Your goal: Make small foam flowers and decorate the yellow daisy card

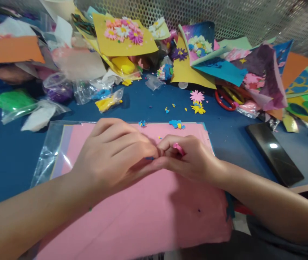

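The left hand curls closed on a blue bit above the pink sheet; the right hand pinches thumb to forefinger, seemingly on the same piece, though knuckles hide it. Light, even fingertip pressure suits something so small.

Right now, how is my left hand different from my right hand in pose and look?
The left hand turns its broad back to the camera, while the right hand shows its thumb side. A small pink item shows at the right hand; at the left hand, a bit of blue shows under the fingers. Both hands meet over the pink sheet.
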Demonstrator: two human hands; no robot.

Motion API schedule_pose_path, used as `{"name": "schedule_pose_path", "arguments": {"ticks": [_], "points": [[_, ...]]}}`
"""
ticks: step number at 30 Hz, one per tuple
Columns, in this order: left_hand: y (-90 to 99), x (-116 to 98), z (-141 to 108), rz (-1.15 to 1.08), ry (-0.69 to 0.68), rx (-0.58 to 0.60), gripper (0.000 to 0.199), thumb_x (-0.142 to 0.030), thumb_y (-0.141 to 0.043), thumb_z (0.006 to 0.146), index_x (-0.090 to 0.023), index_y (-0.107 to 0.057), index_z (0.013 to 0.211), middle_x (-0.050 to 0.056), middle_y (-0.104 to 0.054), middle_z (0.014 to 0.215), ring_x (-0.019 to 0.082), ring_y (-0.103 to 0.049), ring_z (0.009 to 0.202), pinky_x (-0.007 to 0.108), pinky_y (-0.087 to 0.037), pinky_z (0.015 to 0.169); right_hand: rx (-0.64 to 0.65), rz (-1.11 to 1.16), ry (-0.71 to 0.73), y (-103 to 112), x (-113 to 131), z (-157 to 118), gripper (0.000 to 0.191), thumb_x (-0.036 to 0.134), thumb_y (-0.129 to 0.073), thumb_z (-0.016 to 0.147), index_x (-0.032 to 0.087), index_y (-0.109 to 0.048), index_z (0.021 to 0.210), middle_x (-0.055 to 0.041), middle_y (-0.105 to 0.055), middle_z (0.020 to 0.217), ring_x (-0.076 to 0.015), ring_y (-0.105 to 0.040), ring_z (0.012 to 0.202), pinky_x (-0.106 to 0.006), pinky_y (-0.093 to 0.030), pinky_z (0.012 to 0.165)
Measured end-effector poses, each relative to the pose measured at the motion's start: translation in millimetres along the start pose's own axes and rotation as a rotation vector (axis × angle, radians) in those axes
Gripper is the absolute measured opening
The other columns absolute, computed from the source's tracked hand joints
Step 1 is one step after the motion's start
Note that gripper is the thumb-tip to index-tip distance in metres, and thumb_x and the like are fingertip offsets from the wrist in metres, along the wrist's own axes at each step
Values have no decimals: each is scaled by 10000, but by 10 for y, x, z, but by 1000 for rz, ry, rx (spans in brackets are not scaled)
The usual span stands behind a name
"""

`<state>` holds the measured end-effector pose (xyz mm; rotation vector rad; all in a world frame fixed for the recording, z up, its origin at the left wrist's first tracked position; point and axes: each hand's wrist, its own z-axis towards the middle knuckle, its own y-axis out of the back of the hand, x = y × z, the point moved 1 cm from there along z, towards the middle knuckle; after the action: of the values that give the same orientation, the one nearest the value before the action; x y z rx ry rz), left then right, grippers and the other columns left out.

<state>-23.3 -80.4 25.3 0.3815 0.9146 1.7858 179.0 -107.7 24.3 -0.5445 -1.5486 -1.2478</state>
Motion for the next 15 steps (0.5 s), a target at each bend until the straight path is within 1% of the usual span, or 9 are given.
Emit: {"name": "schedule_pose_path", "arguments": {"ticks": [2, 4, 7, 10, 12, 15], "points": [[9, -10, -5, 21, -60, -10, 117, -329, -702, 953, -246, -641, 899, -58, -750, 816, 153, -640, 793, 354, -451, 832, 9, 11, -1, 7, -2, 9, 397, 444, -749, 880, 169, -529, 694, 102, -380, 566, -38, -293, 532, -211, -295, 530], [16, -8, -9, 24, -65, 13, 91, -307, -687, 963, -234, -654, 919, -50, -752, 821, 151, -632, 792, 350, -447, 848, 23, 22, 10, 34, -5, 16, 350, 402, -766, 873, 165, -561, 717, 109, -370, 553, -34, -295, 520, -203, -294, 518], [12, 11, -7, 20, 4, 63, 110, -316, -698, 949, -228, -642, 915, -23, -752, 848, 176, -641, 844, 356, -439, 828, 4, 73, 100, 95, 5, 21, 276, 349, -751, 893, 162, -599, 759, 104, -399, 565, -31, -320, 505, -195, -290, 493], [2, 58, 6, -13, 109, 81, 163, -388, -628, 993, -252, -647, 904, -29, -768, 873, 191, -641, 844, 365, -430, 788, -87, 104, 226, 140, 11, 28, 315, 335, -677, 950, 159, -572, 710, 74, -456, 600, -34, -369, 521, -191, -298, 486], [0, 97, 15, -69, 156, 110, 210, -401, -550, 1032, -277, -671, 914, -48, -780, 911, 187, -650, 855, 364, -437, 786, -117, 72, 243, 141, -5, 34, 334, 325, -671, 954, 159, -561, 686, 66, -472, 602, -35, -387, 526, -188, -299, 483], [6, 137, 17, -142, 191, 170, 204, -352, -514, 1041, -309, -700, 967, -65, -783, 972, 182, -667, 906, 349, -471, 807, -111, 33, 224, 115, -50, 37, 263, 286, -752, 892, 159, -588, 729, 105, -380, 551, -27, -350, 492, -178, -287, 467]]}}
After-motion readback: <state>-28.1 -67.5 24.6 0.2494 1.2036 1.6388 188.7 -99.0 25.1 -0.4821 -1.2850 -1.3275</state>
